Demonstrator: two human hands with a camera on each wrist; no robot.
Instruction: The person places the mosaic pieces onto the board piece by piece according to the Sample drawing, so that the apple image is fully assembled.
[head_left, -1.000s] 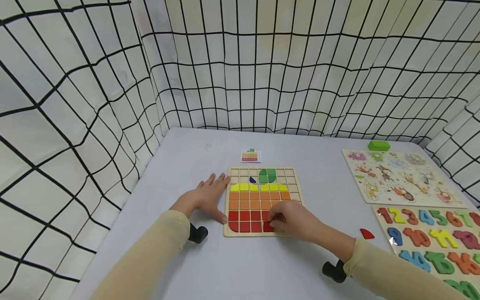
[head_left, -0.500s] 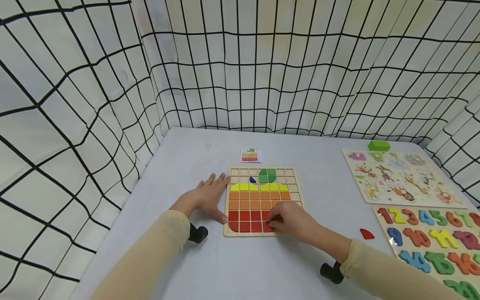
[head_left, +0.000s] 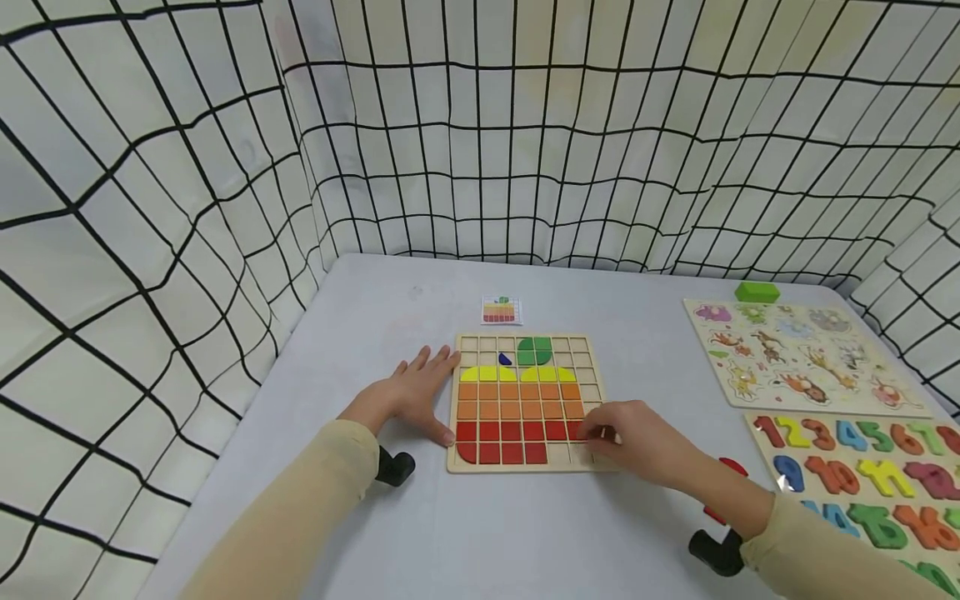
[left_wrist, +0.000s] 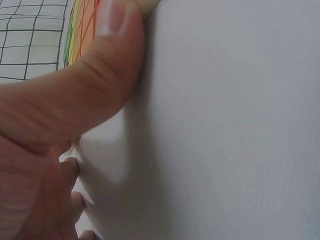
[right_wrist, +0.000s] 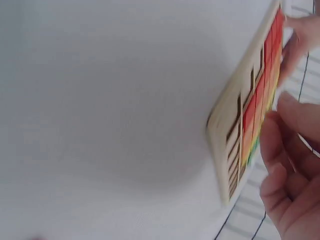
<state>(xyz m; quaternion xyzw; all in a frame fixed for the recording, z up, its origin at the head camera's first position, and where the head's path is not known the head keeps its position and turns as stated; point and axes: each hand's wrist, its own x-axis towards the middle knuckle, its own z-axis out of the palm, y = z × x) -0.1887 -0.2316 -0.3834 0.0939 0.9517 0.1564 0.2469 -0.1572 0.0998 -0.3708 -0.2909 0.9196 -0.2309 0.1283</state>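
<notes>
A square wooden grid board (head_left: 596,375) lies on the table. It carries rows of yellow, orange and red tiles (head_left: 512,431), a green group (head_left: 535,351) on top and a small blue piece (head_left: 505,359). My left hand (head_left: 411,396) is spread at its left edge, thumb tip on the lower left side. Over the board's lower right side is my right hand (head_left: 637,437), fingers loosely bent near the end of the upper red row. In the right wrist view no piece shows between thumb and fingers. Bare cells show in the bottom row's right part.
A small picture card (head_left: 501,311) lies behind the board. Red pieces (head_left: 735,467) are partly hidden by the right forearm. To the right are an animal puzzle (head_left: 802,358), a number puzzle (head_left: 847,462) and a green block (head_left: 757,292). Black netting (head_left: 525,133) surrounds the table.
My right hand has moved right, off the bottom-row red tile it was touching. That tile now lies uncovered in its cell. The left hand has stayed in place.
</notes>
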